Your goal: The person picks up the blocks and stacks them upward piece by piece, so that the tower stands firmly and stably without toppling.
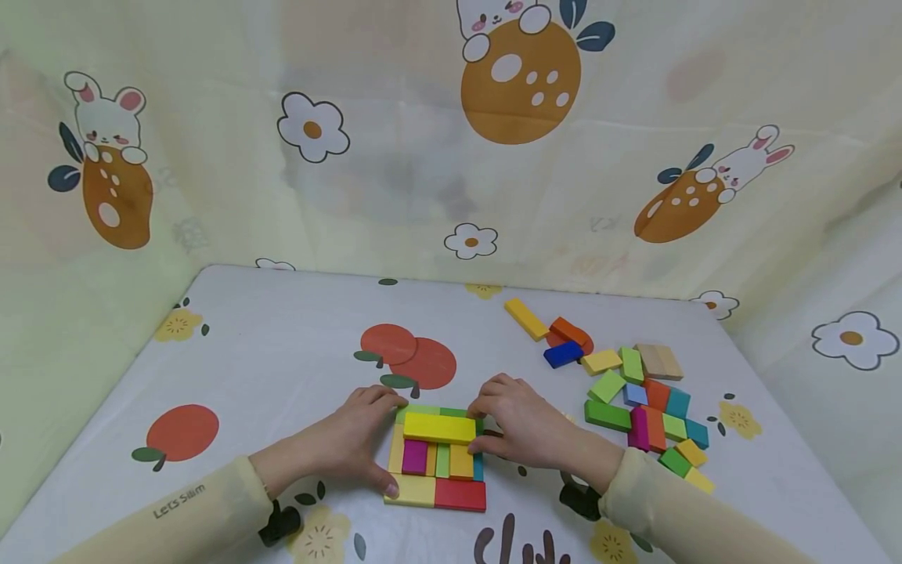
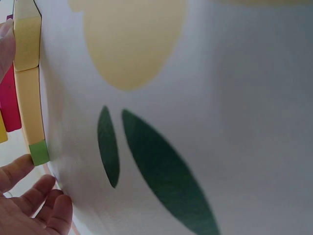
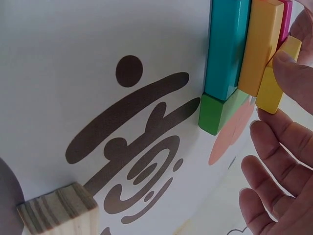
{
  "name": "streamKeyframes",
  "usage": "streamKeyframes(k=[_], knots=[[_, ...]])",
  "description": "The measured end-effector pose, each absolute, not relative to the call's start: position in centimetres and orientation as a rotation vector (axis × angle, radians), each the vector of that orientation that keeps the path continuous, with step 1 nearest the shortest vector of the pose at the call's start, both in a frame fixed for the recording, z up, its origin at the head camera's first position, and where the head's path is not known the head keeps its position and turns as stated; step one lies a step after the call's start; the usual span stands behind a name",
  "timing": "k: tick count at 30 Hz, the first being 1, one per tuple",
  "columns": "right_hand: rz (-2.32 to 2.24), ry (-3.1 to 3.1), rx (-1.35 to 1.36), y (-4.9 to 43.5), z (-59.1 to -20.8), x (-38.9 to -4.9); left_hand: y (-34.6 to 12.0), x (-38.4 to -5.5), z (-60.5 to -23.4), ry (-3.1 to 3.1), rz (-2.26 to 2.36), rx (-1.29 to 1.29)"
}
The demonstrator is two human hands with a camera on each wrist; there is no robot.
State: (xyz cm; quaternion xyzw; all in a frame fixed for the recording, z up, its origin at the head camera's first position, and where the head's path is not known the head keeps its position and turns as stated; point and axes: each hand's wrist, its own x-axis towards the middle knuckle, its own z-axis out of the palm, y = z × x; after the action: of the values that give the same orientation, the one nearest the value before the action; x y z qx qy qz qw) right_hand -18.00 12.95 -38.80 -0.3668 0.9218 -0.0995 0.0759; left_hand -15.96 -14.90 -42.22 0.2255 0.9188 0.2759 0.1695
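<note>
A flat rectangle of coloured wooden blocks lies on the table before me. Its near side has a pale yellow block (image 1: 411,491) and a red block (image 1: 460,496); a magenta block (image 1: 414,457) lies within, and a teal block (image 3: 225,49) runs along the right. My right hand (image 1: 524,423) pinches the right end of a long yellow block (image 1: 440,428), which lies over the far part. My left hand (image 1: 345,442) spans the left side, its thumb touching the pale yellow block and its index finger at the green block (image 2: 39,152) on the far corner.
Loose blocks lie to the right, among them plain wooden blocks (image 1: 658,361), a dark green block (image 1: 607,416) and a blue block (image 1: 562,355). A yellow block (image 1: 525,319) lies farther back. Behind the patterned table cover (image 1: 282,352) hangs a printed curtain (image 1: 395,196).
</note>
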Motion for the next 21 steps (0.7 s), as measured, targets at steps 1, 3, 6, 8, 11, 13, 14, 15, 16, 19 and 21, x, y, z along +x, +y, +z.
streamKeyframes(k=[1,3,6,8,11,13,14,15,16,19,21], knots=[[-0.298,2.763,-1.103,13.0,-38.8,-18.0,-14.9,-16.0,-42.2,2.612,0.785,0.643],[-0.295,2.763,-1.107,13.0,-38.8,-18.0,-14.9,-16.0,-42.3,2.611,0.787,0.641],[-0.292,2.756,-1.101,13.0,-38.8,-18.0,-14.8,-16.0,-42.3,2.608,0.785,0.631],[-0.292,2.750,-1.094,13.1,-38.6,-18.1,-14.8,-16.0,-42.3,2.605,0.784,0.623],[-0.315,2.758,-1.042,13.5,-37.9,-18.6,-14.8,-16.0,-42.2,2.608,0.780,0.624],[-0.328,2.797,-1.005,14.0,-37.4,-19.7,-14.9,-16.0,-42.2,2.612,0.780,0.628],[-0.336,2.823,-0.974,14.4,-37.2,-20.5,-14.9,-16.0,-42.1,2.614,0.780,0.627],[-0.347,2.849,-0.939,14.9,-37.2,-21.3,-14.9,-16.0,-42.1,2.614,0.783,0.628],[-0.350,2.876,-0.899,15.4,-37.2,-22.3,-14.9,-16.0,-42.1,2.613,0.785,0.626],[-0.328,2.937,-0.745,17.4,-37.9,-25.4,-14.9,-16.0,-42.2,2.602,0.794,0.622],[-0.296,2.958,-0.623,18.6,-38.6,-27.2,-14.9,-16.0,-42.2,2.597,0.794,0.623]])
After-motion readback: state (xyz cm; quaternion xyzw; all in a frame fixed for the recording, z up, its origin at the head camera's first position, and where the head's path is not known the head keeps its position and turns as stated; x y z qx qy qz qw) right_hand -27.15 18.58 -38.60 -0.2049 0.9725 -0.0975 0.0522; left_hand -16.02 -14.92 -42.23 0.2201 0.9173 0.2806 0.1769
